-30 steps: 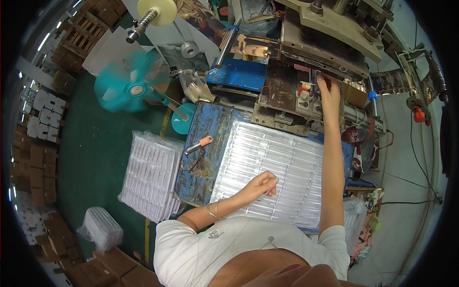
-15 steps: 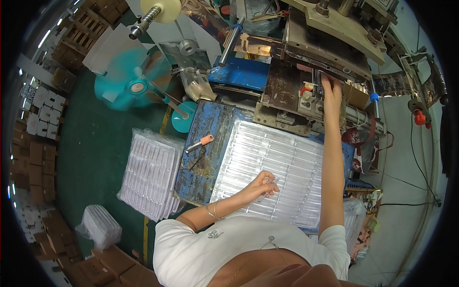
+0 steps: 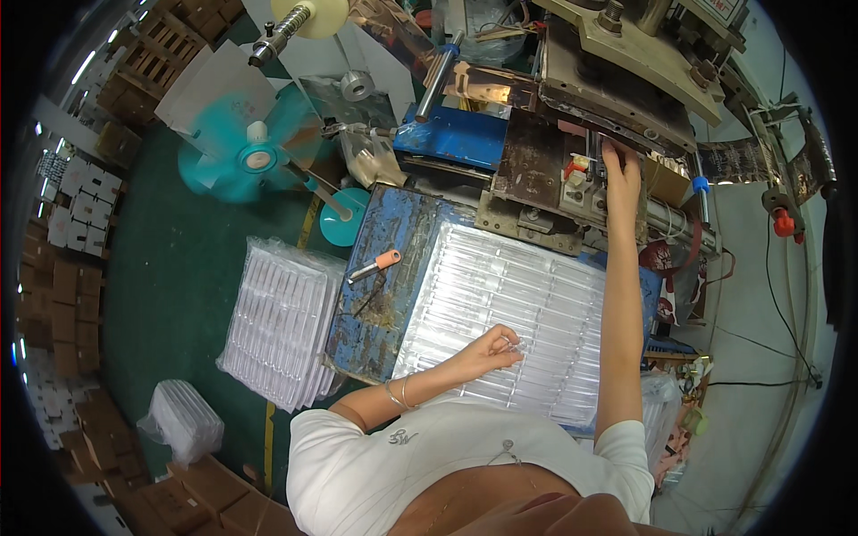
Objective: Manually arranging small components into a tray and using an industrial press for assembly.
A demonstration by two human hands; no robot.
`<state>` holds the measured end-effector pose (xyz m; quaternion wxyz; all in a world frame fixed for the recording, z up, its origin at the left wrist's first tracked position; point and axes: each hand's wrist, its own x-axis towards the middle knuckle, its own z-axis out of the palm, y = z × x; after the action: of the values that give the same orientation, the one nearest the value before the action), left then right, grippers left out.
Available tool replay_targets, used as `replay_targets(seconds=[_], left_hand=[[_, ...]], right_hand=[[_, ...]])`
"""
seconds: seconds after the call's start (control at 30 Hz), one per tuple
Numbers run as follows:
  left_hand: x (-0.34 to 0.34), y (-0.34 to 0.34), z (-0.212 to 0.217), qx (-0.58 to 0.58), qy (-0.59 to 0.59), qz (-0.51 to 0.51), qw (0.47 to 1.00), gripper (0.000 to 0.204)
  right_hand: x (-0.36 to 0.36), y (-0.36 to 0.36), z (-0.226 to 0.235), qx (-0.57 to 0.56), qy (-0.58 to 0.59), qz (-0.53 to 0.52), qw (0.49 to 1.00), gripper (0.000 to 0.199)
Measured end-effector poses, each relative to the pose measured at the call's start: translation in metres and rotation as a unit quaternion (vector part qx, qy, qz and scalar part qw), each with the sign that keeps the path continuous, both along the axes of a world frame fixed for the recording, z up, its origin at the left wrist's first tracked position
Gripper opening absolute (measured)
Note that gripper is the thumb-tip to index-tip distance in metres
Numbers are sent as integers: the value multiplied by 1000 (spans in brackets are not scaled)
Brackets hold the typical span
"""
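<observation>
While the left hand rests on the clear tray, its fingers are curled together, pinching something too small to tell at the tray's near middle. That tray is a ribbed plastic sheet of long narrow pockets; whether the pockets hold anything cannot be told. It lies across the blue tabletop, which is scratched and rust-stained, with its right end reaching the tabletop's right edge. The right hand is stretched far out to the press, fingers straight and together, tips touching the machine's dark front plate; it grips nothing that shows.

Left of the tray, on bare blue metal, lies a small tool with an orange handle. Beyond the tabletop's left edge a stack of trays sits wrapped in clear film, and a smaller wrapped bundle lies nearer, on the green floor. A teal fan stands at the far left beside a teal bowl. A cream roll hangs at the far edge. Brown boxes line the left wall, and cables trail over the pale floor at right.
</observation>
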<state>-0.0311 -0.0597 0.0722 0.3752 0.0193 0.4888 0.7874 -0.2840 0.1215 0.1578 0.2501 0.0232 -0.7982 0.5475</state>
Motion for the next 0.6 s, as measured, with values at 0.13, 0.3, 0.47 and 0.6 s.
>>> replay_targets(seconds=[0.13,0.3,0.47,0.6], left_hand=[[6,2,-1,18,7,49,999,24],[14,-6,-11,36,14,64,997,26],[18,-41,12,-250,208,145,935,27],[24,-67,9,-388,447,195,782,28]], right_hand=[[4,-2,3,-2,-14,1,1000,38],[10,4,-4,-63,-1,22,998,36],[71,12,-14,-76,37,-13,996,31],[132,21,-38,37,23,9,999,28]])
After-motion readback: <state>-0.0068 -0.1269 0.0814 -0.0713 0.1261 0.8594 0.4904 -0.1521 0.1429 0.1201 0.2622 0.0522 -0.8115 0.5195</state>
